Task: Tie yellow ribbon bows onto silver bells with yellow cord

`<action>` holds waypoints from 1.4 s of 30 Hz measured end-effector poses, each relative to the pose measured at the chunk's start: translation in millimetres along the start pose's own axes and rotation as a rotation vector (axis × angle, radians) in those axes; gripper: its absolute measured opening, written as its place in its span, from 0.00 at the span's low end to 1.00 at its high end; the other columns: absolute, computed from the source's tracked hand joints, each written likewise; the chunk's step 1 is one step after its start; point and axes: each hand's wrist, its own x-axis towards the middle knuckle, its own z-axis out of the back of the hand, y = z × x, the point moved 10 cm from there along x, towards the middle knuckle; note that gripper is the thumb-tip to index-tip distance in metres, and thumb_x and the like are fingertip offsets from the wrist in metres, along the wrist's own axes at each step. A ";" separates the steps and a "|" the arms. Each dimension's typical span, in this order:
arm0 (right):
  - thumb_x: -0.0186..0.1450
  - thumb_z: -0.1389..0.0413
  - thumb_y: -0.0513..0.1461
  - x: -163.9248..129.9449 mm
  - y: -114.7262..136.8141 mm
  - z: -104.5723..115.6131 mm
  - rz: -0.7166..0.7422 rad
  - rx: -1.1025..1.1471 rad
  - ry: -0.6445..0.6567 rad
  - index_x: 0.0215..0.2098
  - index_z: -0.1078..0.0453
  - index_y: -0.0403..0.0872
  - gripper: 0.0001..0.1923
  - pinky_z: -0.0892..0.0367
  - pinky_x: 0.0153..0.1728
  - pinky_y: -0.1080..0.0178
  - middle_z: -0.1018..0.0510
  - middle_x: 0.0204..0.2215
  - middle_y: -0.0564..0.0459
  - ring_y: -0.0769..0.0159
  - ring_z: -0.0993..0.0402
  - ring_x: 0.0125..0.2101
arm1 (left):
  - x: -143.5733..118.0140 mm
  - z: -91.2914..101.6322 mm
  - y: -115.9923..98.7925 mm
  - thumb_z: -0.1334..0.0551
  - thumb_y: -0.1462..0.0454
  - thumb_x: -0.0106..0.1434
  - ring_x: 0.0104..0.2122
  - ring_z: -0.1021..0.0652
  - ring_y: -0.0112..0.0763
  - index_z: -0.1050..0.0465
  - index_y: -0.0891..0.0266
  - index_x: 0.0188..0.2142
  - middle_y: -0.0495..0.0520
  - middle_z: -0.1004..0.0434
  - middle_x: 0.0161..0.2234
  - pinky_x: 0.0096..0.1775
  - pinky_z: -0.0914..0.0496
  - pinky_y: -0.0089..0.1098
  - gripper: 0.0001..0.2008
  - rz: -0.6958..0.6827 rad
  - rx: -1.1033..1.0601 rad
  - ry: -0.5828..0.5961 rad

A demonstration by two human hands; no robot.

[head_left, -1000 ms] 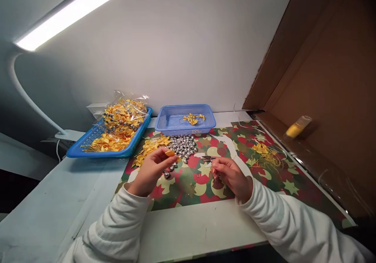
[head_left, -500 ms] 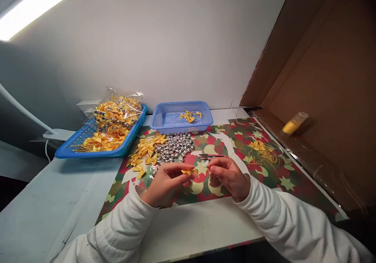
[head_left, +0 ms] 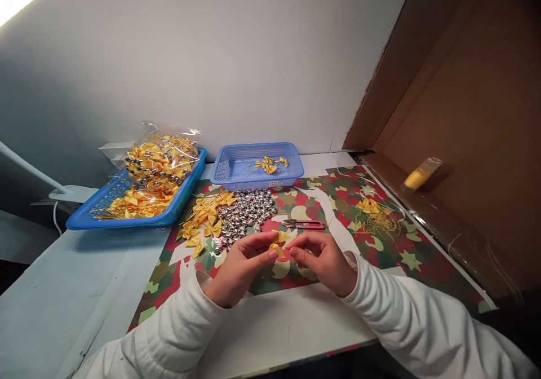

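Observation:
Between the thumb and fingers of my left hand (head_left: 247,263) is a yellow ribbon bow (head_left: 277,248). My right hand (head_left: 323,258) is pinched just to the right of the bow; what its fingertips hold, if anything, is too small to make out. Both hands hover over the patterned sheet at the table's front. Silver bells or beads (head_left: 245,215) lie in a heap beyond my left hand. Left of them is a pile of yellow bows (head_left: 205,218). Red-handled thread snips (head_left: 304,224) lie just past my right hand.
A blue tray (head_left: 169,218) at the left bears many yellow bows and a clear bag (head_left: 163,156). At the back stands a blue basket (head_left: 257,184) with several bows. Yellow cords (head_left: 380,221) lie at right, near a yellow thread spool (head_left: 421,174) by the cardboard wall.
My right hand has come closer to the bow in my left hand. The bow is turned and shows more. The snips are less covered, and the view has shifted slightly.

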 end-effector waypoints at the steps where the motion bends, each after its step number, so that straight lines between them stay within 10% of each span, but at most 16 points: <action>1: 0.59 0.40 0.43 -1.6 -2.7 -2.1 -0.025 0.026 0.007 0.29 0.26 0.44 0.09 0.39 0.17 0.69 0.29 0.18 0.56 0.74 0.36 0.17 | -0.9 -1.2 0.9 0.25 0.63 0.40 0.32 0.23 0.27 0.20 0.60 0.34 0.51 0.20 0.32 0.34 0.29 0.26 0.18 0.009 -0.010 0.003; 26: 0.60 0.41 0.43 -6.3 1.2 5.5 0.102 -0.070 -0.112 0.29 0.25 0.43 0.10 0.46 0.16 0.70 0.30 0.17 0.56 0.76 0.42 0.16 | -5.5 -11.2 11.2 0.24 0.66 0.39 0.27 0.25 0.22 0.20 0.60 0.33 0.48 0.21 0.28 0.31 0.30 0.23 0.18 0.088 -0.177 0.040; 42: 0.59 0.40 0.48 -6.0 -18.3 -1.7 -0.060 0.125 -0.044 0.27 0.28 0.43 0.16 0.49 0.15 0.71 0.37 0.15 0.60 0.78 0.46 0.15 | -7.0 -11.8 13.4 0.24 0.66 0.39 0.27 0.25 0.23 0.20 0.59 0.34 0.48 0.22 0.27 0.31 0.30 0.24 0.19 0.108 -0.194 0.044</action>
